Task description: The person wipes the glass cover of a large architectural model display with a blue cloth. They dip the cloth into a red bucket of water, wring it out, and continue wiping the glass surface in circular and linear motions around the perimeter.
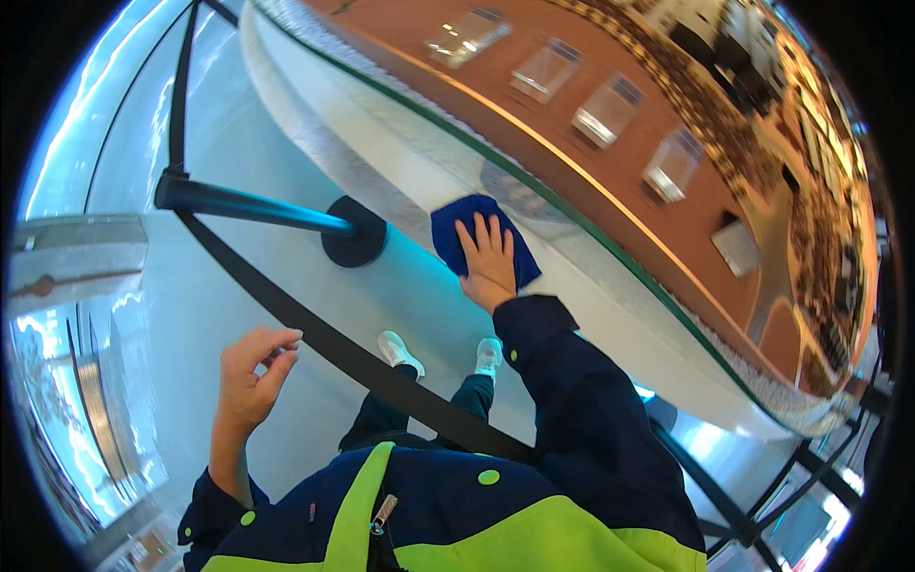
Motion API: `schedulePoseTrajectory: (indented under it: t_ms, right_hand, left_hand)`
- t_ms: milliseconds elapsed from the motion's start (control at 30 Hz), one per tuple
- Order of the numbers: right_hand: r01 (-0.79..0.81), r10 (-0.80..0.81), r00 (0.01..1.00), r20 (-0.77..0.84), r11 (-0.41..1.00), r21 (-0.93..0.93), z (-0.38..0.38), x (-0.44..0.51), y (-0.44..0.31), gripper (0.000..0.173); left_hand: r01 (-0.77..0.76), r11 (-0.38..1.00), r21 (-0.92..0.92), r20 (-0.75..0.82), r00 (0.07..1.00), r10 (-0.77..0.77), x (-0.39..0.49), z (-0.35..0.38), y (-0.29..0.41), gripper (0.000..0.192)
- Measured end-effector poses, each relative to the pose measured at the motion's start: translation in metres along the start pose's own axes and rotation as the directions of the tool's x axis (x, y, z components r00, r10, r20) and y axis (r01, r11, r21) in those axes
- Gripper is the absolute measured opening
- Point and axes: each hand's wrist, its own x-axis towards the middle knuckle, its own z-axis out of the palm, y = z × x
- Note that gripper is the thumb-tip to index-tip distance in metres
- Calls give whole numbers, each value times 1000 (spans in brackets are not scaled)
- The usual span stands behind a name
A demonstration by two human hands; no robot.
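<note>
My right hand point(490, 261) lies over a dark blue cloth point(449, 232), fingers spread, pressing it against the white curved ledge point(572, 275) of a large display. The cloth's far end reaches past my fingertips. To the left, my left hand point(259, 365) is raised above the floor with nothing in it. Its fingers are loosely bent, with a gap between thumb and forefinger. Its fingertips appear beside the edge of a black barrier belt point(307, 332); whether they touch it, I cannot tell. The belt runs across in front of my waist.
A barrier post point(264, 207) with a round black base point(355, 247) stands at the left. Above the ledge runs a green glass edge point(543, 189), and behind it is a scale model point(557, 136) with several clear blocks. More barrier posts point(704, 479) are at lower right. The floor point(236, 272) is glossy.
</note>
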Motion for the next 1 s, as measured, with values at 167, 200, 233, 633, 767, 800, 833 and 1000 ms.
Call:
schedulePoseTrajectory:
  t_ms: [167, 200, 233, 633, 767, 800, 833, 1000]
  right_hand:
    - [100, -95, 993, -71, 992, 72, 28, 114, -57, 86]
    - [49, -50, 997, -65, 999, -9, 31, 121, -63, 86]
    - [31, -34, 997, -69, 998, -52, 34, 125, -67, 85]
    - [-101, 88, 993, -81, 979, -177, 70, 226, -132, 68]
    - [-18, -8, 987, -162, 987, -157, 100, 356, -184, 61]
    - [-23, -15, 982, -186, 980, -199, 108, 392, -199, 61]
    - [-58, 19, 986, -166, 970, -235, 116, 430, -215, 62]
    - [-53, 30, 987, -157, 988, -146, 134, 531, -251, 85]
  left_hand:
    - [126, 991, -49, -128, 983, -131, -22, -58, -69, 17]
    - [126, 990, -56, -133, 982, -133, -22, -73, -84, 17]
    - [138, 988, -69, -138, 980, -146, -22, -87, -100, 17]
    - [332, 927, -175, -348, 860, -374, -18, -243, -254, 16]
    - [326, 940, -97, -332, 880, -340, 18, -272, -271, 16]
    - [364, 927, -91, -338, 864, -373, 23, -281, -273, 15]
    - [395, 915, -76, -351, 849, -396, 28, -293, -275, 15]
    - [455, 888, -63, -418, 796, -438, 49, -343, -301, 14]
